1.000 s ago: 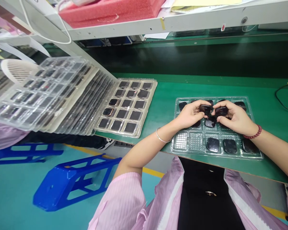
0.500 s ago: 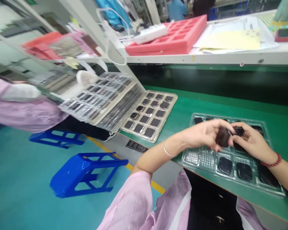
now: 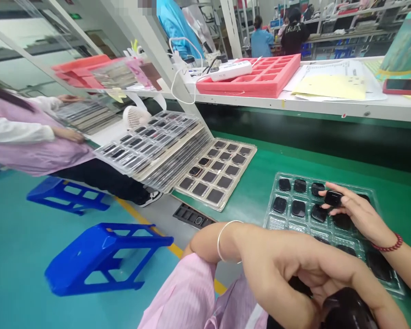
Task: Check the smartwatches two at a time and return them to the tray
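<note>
My left hand is large at the bottom, close to the camera, with its fingers curled round a glossy black piece. My right hand pinches a small black square piece between thumb and fingers, above a clear plastic tray. Rounded black square pieces, such as one at the tray's back left, sit in its pockets. Part of the tray's front is hidden behind my left hand.
A tray of dark squares lies left on the green table, beside stacked trays. A shelf holds a red foam tray and papers. A blue stool and a person in pink are at left.
My hands have moved apart. My left hand has come down and toward the camera with a black piece; my right hand remains over the tray with another. The view has shifted slightly.
</note>
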`<control>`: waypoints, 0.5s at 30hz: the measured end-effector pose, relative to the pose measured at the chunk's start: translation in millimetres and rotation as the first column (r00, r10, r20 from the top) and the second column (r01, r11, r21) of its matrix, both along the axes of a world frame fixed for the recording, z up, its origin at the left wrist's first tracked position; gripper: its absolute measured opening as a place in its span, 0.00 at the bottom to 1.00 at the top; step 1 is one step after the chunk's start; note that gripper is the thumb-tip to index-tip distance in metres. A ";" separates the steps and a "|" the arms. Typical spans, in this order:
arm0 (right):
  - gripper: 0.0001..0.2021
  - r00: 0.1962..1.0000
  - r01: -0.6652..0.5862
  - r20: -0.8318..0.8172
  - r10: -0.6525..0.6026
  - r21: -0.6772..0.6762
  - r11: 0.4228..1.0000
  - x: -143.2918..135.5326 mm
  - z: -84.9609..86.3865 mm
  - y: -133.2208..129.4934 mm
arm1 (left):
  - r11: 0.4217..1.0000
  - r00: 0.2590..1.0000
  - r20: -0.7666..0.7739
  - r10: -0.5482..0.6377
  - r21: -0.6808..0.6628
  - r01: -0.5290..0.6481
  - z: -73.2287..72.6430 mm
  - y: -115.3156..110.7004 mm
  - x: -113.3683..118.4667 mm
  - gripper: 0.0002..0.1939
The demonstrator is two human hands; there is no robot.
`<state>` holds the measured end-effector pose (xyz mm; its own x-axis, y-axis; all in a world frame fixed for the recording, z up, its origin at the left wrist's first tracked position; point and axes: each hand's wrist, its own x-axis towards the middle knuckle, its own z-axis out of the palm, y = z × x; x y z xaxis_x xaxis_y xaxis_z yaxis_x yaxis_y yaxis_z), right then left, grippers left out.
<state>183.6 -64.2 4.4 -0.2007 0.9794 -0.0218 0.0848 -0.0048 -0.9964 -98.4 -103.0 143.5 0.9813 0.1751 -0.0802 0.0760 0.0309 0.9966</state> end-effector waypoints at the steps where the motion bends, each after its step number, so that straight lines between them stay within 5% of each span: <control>1: 0.21 0.998 0.004 -0.070 -0.007 -0.035 0.999 -0.6 6.0 -0.5 | 0.996 0.998 0.046 -0.031 -0.087 0.035 4.6 5.6 0.5 0.26; 3: 0.20 0.978 -0.027 -0.209 0.007 -0.094 0.995 -3.6 24.1 -4.9 | 0.962 0.988 0.157 0.015 -0.272 0.029 5.5 24.8 5.4 0.18; 5: 0.17 0.946 -0.102 -0.319 0.059 -0.118 0.988 -10.2 49.2 -15.9 | 0.935 0.947 0.215 0.240 -0.314 -0.166 -8.1 52.0 15.3 0.17; 9: 0.18 0.843 -0.358 -0.468 0.266 -0.118 0.926 -35.2 102.4 -54.0 | 0.792 0.782 0.165 0.601 -0.254 -0.555 -70.6 104.3 44.1 0.27; 12: 0.22 0.770 -0.493 -0.542 0.336 -0.171 0.853 -56.3 131.6 -80.1 | 0.736 0.744 0.049 0.667 -0.200 -0.647 -117.1 118.8 61.2 0.27; 15: 0.27 0.798 -0.514 -0.487 0.356 -0.240 0.824 -69.2 151.2 -92.1 | 0.765 0.769 0.015 0.639 -0.123 -0.633 -139.7 115.8 66.2 0.27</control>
